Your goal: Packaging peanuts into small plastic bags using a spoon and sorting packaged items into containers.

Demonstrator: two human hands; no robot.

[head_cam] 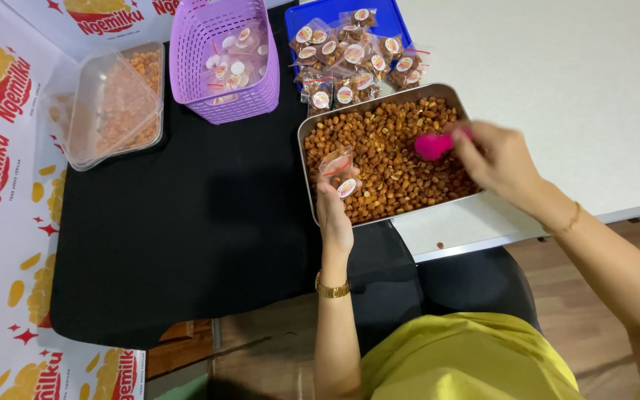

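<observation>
Though its handle is hidden inside the clenched right hand, one pink scoop dips into one steel tray of fried snacks; left hand pinches one small clear pouch over the tray's left side.

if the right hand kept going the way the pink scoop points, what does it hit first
Most likely the small clear plastic pouch held up by the left hand. The right hand aims its pink plastic scoop leftward over the metal tray of brown nuts; depth is unclear.
</observation>
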